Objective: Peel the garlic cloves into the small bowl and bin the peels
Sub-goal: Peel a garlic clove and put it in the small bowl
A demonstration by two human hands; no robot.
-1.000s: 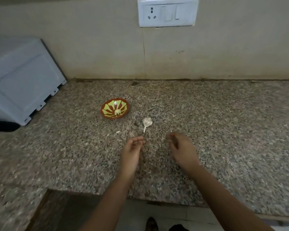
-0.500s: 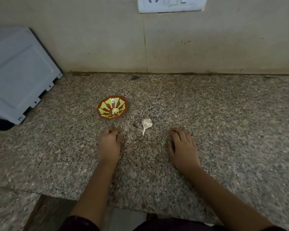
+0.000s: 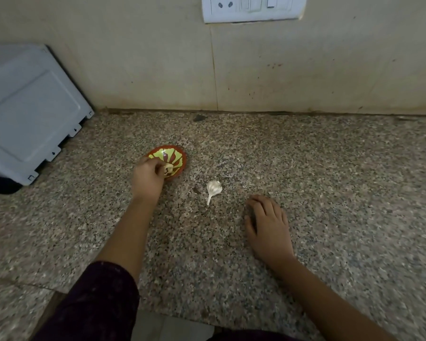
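The left hand (image 3: 148, 178) is over the near rim of the small bowl (image 3: 175, 155), which stands on the bench (image 3: 330, 180) about halfway between the back edge and the front edge. Its fingers are curled beside a pale garlic clove (image 3: 168, 169) inside the bowl; I cannot tell if they pinch it. A white garlic piece (image 3: 213, 189) with a thin stalk lies on the bench just right of the bowl. The right hand (image 3: 268, 227) rests flat near it, fingers relaxed, holding nothing. A grey box (image 3: 27, 114) stands at the left edge.
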